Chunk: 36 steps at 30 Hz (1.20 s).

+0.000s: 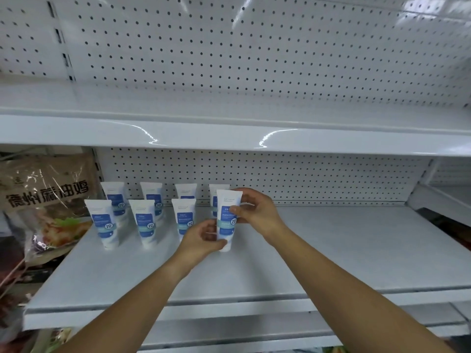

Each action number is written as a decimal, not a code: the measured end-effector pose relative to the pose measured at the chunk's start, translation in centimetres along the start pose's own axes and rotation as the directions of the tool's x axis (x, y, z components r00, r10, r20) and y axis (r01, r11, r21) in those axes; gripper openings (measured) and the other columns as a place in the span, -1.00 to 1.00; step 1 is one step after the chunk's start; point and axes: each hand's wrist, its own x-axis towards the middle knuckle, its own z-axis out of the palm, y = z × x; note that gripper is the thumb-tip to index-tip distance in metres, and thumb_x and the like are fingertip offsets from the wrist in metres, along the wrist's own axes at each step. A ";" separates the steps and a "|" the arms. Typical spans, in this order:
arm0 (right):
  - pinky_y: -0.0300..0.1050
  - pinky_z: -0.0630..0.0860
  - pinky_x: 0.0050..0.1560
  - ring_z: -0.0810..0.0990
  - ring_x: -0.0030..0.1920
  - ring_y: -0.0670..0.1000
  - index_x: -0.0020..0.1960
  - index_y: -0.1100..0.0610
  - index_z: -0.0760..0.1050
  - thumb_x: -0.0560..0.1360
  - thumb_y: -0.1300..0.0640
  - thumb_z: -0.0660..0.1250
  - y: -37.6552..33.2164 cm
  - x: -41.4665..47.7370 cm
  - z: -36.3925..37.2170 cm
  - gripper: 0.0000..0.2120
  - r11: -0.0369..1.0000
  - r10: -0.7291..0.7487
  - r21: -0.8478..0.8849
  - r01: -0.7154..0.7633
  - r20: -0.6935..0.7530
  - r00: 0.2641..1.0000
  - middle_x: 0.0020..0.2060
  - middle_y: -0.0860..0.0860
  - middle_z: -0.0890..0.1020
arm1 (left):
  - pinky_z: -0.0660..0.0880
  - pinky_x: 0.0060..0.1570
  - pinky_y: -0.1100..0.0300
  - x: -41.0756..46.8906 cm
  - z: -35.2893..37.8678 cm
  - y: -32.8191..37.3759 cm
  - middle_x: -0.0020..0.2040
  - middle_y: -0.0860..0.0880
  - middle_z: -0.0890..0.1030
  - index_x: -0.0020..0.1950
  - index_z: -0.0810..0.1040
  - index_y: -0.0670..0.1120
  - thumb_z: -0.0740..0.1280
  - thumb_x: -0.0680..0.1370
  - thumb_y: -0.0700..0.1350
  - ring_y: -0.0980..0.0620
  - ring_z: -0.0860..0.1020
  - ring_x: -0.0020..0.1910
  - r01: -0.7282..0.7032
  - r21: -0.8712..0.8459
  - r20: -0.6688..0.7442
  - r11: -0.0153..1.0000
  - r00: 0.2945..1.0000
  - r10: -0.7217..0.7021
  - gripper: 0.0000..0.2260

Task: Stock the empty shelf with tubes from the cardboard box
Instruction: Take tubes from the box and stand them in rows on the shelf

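A white tube with a blue label point(226, 220) stands cap-down on the white shelf point(331, 250), at the right end of the front row. My right hand point(257, 210) grips its upper part from the right. My left hand point(204, 238) holds its lower end near the cap. Several identical tubes point(145, 222) stand upright in two rows to the left, the back row against the pegboard. The cardboard box is out of view.
Plastic food packages point(48, 200) with printed characters fill the bay to the left of the shelf. An upper white shelf point(229, 133) overhangs the tubes. A pegboard back wall point(305, 179) closes the rear. A lower shelf edge point(229, 335) lies below.
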 end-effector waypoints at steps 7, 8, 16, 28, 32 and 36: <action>-0.12 0.66 -0.13 0.66 -0.13 -0.05 0.14 0.21 0.56 0.41 0.40 0.47 1.3 1.5 0.8 -0.67 0.996 -0.017 -0.085 0.018 0.004 1.000 -0.05 0.05 0.66 | 0.59 -0.10 0.27 1.3 0.4 -1.6 -0.04 0.00 0.71 0.11 0.60 -0.08 0.59 0.36 -0.24 0.09 0.67 -0.11 -0.003 0.021 -0.107 1.000 0.994 0.005 -0.64; -0.14 0.66 -0.13 0.66 -0.14 -0.06 0.14 0.20 0.56 0.41 0.40 0.46 1.6 1.8 0.8 -0.67 0.995 -0.016 -0.095 0.017 0.009 1.000 -0.06 0.04 0.66 | 0.58 -0.12 0.27 1.5 0.5 -1.9 -0.04 -0.01 0.71 0.09 0.60 -0.08 0.59 0.37 -0.25 0.10 0.67 -0.12 0.000 0.022 -0.114 1.000 0.993 0.003 -0.65; -0.01 0.67 -0.09 0.65 -0.11 -0.02 0.07 0.14 0.57 0.39 0.42 0.47 3.7 2.9 0.3 -0.68 0.992 -0.018 -0.122 0.015 -0.027 0.999 -0.08 0.04 0.66 | 0.58 -0.10 0.24 3.1 1.7 -3.5 -0.05 -0.01 0.69 0.04 0.56 -0.04 0.56 0.39 -0.28 0.05 0.67 -0.09 0.029 0.060 -0.137 0.998 0.990 -0.020 -0.68; -0.15 0.64 -0.11 0.62 -0.12 -0.12 0.05 0.11 0.56 0.39 0.39 0.48 4.8 4.5 0.5 -0.68 0.980 -0.028 -0.200 0.023 -0.026 0.999 -0.08 -0.01 0.64 | 0.58 -0.08 0.22 5.1 2.4 -5.1 -0.05 -0.03 0.69 0.06 0.57 -0.08 0.55 0.39 -0.33 -0.01 0.67 -0.06 0.057 0.056 -0.192 0.997 0.980 -0.045 -0.67; -0.08 0.65 -0.04 0.63 -0.04 -0.05 0.05 0.10 0.56 0.39 0.36 0.50 5.5 4.8 0.7 -0.69 0.974 -0.021 -0.225 0.013 -0.033 0.999 -0.03 0.02 0.66 | 0.61 0.00 0.12 5.4 2.4 -5.8 -0.04 -0.04 0.69 0.04 0.57 -0.05 0.54 0.40 -0.33 -0.03 0.67 -0.04 0.053 0.071 -0.203 0.996 0.978 -0.038 -0.68; -0.09 0.64 -0.02 0.63 -0.01 -0.03 0.11 0.15 0.55 0.39 0.34 0.50 5.5 5.1 0.8 -0.67 0.972 -0.021 -0.235 0.015 -0.024 0.999 0.00 0.04 0.65 | 0.58 -0.05 0.23 5.6 2.2 -5.7 -0.03 -0.02 0.68 0.06 0.55 -0.06 0.53 0.41 -0.30 0.01 0.66 -0.05 0.051 0.120 -0.213 0.991 0.977 -0.024 -0.69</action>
